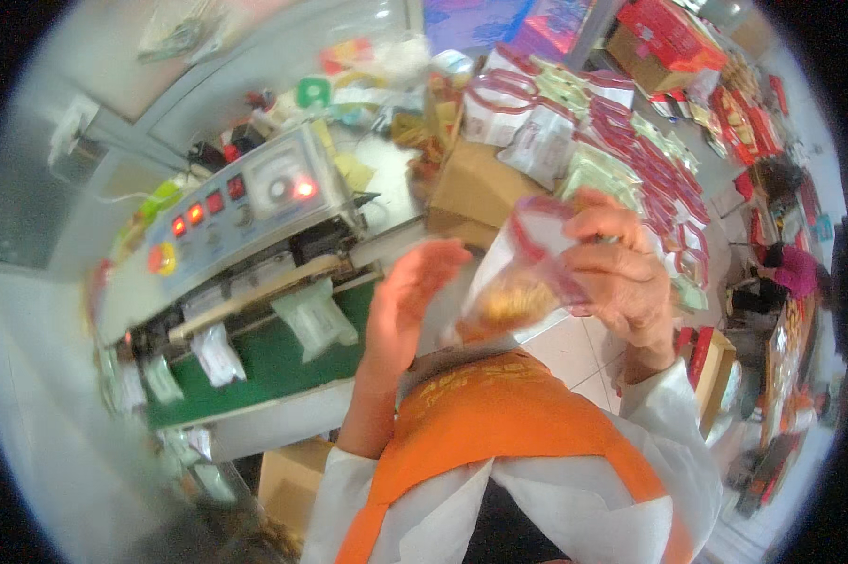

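In front of my orange apron, my right hand (626, 268) grips the upper part of a clear and white pouch (513, 301) with purplish-red trim. Yellowish-brown contents show in the pouch's lower part, though blur hides what they are. My left hand (410, 296) is raised beside the pouch, a little apart from it, with its fingers stretched out and nothing in them. To the left runs a sealing machine (245, 221) with lit red displays and knobs. Several small pale packets (316, 320) lie along its green conveyor belt (264, 376).
Behind the pouch stands a cardboard box (485, 188), with many red-trimmed and pale green pouches (621, 141) heaped beside it. Another carton (292, 479) sits under the belt. A red-edged box (710, 367) is at the right, and a person in magenta (798, 273) is farther off.
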